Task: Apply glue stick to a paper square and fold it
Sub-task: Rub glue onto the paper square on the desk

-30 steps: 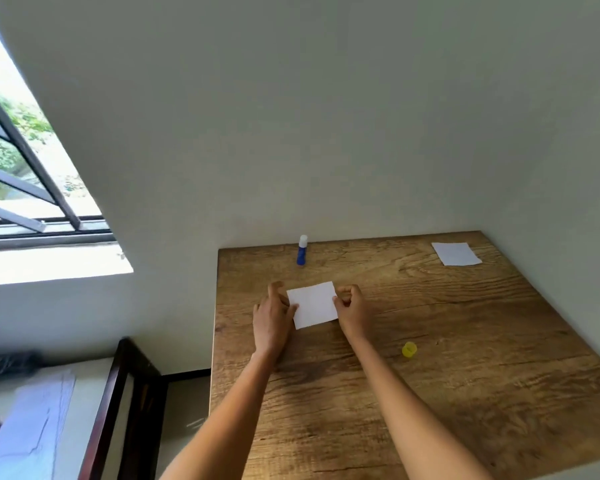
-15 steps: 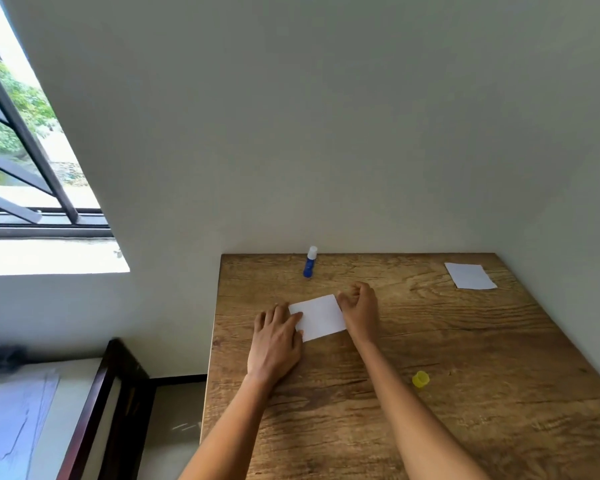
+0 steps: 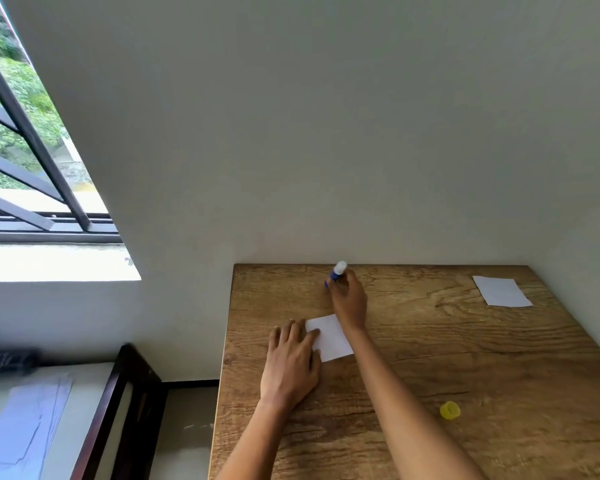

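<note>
Two steps left, by my judgement: gluing, folding. Desk (image 3: 499, 358) under both hands. My left hand (image 3: 291, 365) spread flat, pinning paper square (image 3: 331, 337). My right hand (image 3: 349, 299), beyond paper, pinching uncapped glue stick (image 3: 337, 271). Yellow cap (image 3: 450, 410) right of my forearm.

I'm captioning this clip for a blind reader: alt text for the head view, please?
A right hand grips a blue glue stick at a wooden table's far edge while the left hand pins a white paper square. A yellow cap lies nearby.
</note>
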`<state>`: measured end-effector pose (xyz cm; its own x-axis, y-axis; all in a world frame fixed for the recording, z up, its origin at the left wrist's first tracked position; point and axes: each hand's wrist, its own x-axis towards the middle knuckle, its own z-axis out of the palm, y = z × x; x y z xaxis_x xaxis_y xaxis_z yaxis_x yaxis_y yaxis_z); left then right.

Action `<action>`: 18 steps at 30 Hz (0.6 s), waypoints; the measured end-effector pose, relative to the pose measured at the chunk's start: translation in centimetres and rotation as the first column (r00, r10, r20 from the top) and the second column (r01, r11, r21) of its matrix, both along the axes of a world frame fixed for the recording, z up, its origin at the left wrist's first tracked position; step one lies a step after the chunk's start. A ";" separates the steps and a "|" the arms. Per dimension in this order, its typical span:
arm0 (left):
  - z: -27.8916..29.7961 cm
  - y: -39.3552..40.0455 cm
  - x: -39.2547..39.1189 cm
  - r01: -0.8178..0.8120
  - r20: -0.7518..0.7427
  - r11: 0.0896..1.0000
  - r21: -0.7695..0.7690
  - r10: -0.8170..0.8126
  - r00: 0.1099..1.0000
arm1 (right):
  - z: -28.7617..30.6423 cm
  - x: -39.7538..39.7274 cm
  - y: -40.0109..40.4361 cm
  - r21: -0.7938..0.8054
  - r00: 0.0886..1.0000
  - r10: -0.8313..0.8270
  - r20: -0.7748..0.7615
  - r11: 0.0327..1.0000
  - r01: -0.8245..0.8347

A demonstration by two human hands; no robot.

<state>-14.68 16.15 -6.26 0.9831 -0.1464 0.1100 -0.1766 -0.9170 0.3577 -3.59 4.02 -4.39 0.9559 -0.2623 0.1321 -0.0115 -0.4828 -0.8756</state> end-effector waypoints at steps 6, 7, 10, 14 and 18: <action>0.2 -0.2 -0.3 -0.001 0.010 1.000 0.011 0.001 1.000 | 1.3 -3.7 -1.9 0.349 1.000 -0.013 0.027 0.937 0.002; 0.2 -0.3 -0.4 0.000 0.007 1.000 0.016 0.000 1.000 | 1.4 -4.4 -2.2 0.379 0.999 0.017 0.034 0.925 -0.029; 0.1 -0.1 -0.2 0.002 0.005 1.000 0.022 -0.003 1.000 | 1.6 -6.3 -2.4 0.413 0.996 0.080 0.037 0.906 -0.088; 0.1 0.0 -0.2 0.007 0.017 0.999 0.039 -0.008 1.000 | 1.0 -7.2 -1.8 0.578 1.000 0.023 -0.015 0.816 -0.010; 0.1 0.0 -0.1 0.001 0.060 1.000 0.018 -0.002 0.998 | 0.1 -6.9 -1.3 0.541 1.000 0.008 0.023 0.841 -0.019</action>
<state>-14.74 16.18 -6.18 0.9746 -0.1504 0.1661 -0.1987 -0.9228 0.3300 -10.50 2.76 -4.32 0.9585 -0.2848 -0.0090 0.0108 0.0676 -0.9977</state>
